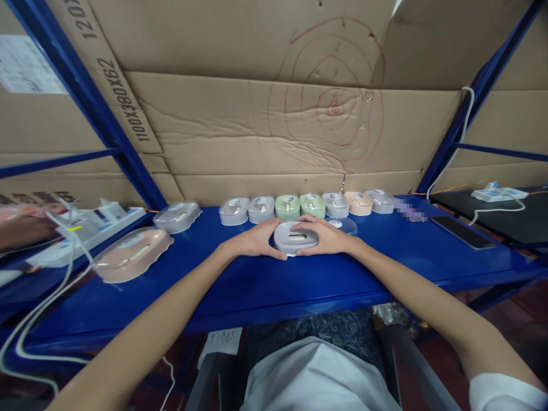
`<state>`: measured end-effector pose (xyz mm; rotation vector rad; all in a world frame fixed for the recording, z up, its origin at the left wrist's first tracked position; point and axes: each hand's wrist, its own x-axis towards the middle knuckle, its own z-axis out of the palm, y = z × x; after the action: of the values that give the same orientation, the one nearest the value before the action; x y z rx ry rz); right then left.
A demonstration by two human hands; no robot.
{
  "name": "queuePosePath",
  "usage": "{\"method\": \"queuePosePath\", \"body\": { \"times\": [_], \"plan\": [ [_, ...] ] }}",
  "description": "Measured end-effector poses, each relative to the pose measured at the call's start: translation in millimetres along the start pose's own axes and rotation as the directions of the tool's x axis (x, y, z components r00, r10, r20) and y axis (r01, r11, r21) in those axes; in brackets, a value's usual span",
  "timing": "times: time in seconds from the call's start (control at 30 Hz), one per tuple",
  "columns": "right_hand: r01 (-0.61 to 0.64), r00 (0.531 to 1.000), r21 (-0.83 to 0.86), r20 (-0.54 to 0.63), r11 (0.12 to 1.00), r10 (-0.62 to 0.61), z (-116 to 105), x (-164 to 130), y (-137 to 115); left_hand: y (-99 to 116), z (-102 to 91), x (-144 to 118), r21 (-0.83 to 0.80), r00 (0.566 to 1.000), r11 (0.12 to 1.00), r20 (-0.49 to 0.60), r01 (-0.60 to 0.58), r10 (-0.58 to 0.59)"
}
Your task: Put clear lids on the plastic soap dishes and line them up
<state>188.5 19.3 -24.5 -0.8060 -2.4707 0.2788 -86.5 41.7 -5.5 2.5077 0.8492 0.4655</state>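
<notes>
The fingers of both hands are clamped around a grey case (293, 242), the left hand (257, 238) curved along its left side and the right hand (329, 236) along its right, each with its thumb at the near side and its other fingers reaching toward the far side or over the top. The grey case sits low between the palms, at the blue table (257, 285), its slotted top facing up; whether its base touches the surface cannot be told. Just beyond the grey case and to its right, partly behind the right hand, lies a clear cover (343, 226) with a round label. Behind the grey case runs a row of similar cases: two lilac-grey ones (234, 212) to its far left, two green ones (287, 206) almost straight behind it, then a grey one, a peach one (358, 204) and another grey one to its far right. Well to the left of the grey case are a pink case (132, 256) and, farther back, one more grey one under a clear shell. Well to its right lies a dark phone (462, 232). Farthest left of it are a white power strip (92, 228), cables and another person's blurred hand (25, 233). Beyond the grey case and its row stands a cardboard wall (214, 120) with red rings drawn on it.
</notes>
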Motion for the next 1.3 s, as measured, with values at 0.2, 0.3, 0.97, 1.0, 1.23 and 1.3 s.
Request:
{"method": "queuePosePath", "body": {
  "times": [0.2, 0.3, 0.97, 1.0, 1.23, 1.3],
  "plan": [
    [-0.008, 1.000, 0.028, -0.011, 1.000, 0.008, 3.1, 0.0, 4.0, -1.6, 0.9, 0.8, -0.023, 1.000, 1.000, -0.021, -0.004, 0.004],
    [-0.010, 1.000, 0.031, -0.012, 0.999, 0.010, 3.9, 0.1, 4.9, -1.2, 1.1, 1.0, -0.013, 1.000, 1.000, -0.010, 0.003, -0.003],
    [-0.031, 1.000, 0.046, 0.004, 0.998, 0.031, -0.7, 1.3, -1.2, 3.8, 2.7, 0.4, 0.017, 0.999, 0.999, -0.025, 0.034, -0.034],
    [-0.031, 1.000, 0.045, 0.004, 0.999, 0.031, -0.7, 1.2, -1.5, 3.9, 2.6, 0.3, 0.013, 0.999, 0.999, -0.024, 0.039, -0.039],
    [-0.003, 1.000, 0.010, 0.002, 1.000, 0.003, 2.5, 0.6, 1.8, 1.3, 3.6, 0.8, 0.008, 0.999, 0.999, -0.042, 0.032, -0.031],
    [0.001, 1.000, 0.007, 0.005, 1.000, -0.001, 3.3, 0.5, 2.5, 0.8, 4.0, 1.4, 0.007, 0.999, 1.000, -0.044, 0.021, -0.021]
  ]
}}
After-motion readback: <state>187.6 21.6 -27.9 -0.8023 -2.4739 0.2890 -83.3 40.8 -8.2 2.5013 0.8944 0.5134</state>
